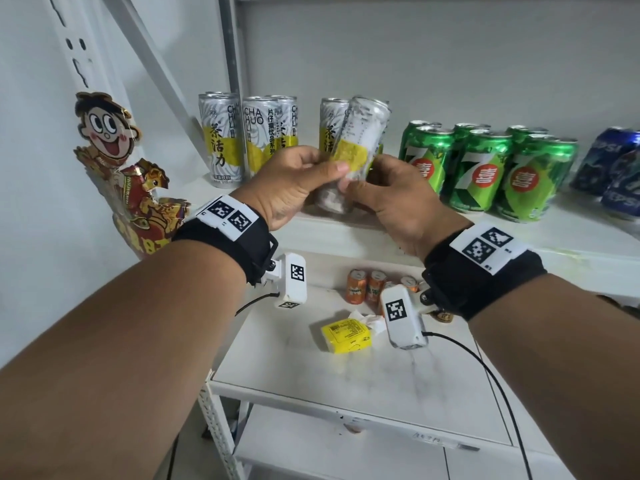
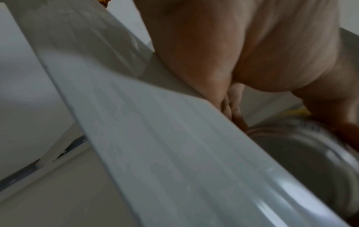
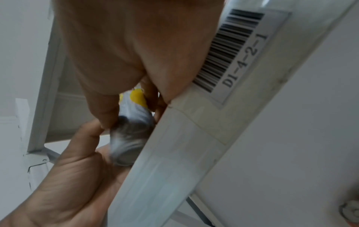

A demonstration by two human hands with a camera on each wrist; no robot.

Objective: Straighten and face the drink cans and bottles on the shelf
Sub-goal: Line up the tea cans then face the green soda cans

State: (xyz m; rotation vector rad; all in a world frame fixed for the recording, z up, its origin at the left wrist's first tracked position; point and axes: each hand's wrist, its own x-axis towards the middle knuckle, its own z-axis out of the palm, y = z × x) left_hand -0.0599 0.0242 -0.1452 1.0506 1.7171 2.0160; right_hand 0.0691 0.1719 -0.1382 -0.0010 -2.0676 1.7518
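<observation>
Both hands hold one tall white-and-yellow tea can (image 1: 360, 147), tilted to the right just above the shelf (image 1: 346, 226). My left hand (image 1: 304, 178) grips its left side with the thumb across the yellow band. My right hand (image 1: 384, 192) curls round its lower right side. The can's blurred base (image 3: 126, 147) shows between both hands in the right wrist view, and its rim (image 2: 303, 147) in the left wrist view. Several more tea cans (image 1: 221, 140) stand upright at the back left. Green 7-Up cans (image 1: 485, 168) stand in rows to the right, blue Pepsi cans (image 1: 616, 168) beyond them.
A cartoon-figure snack pack (image 1: 117, 174) hangs at the shelf's left end. On the lower shelf (image 1: 311, 368) stand small orange cans (image 1: 365, 285) and lies a yellow packet (image 1: 346, 332). A barcode label (image 3: 237, 50) marks the shelf's front edge.
</observation>
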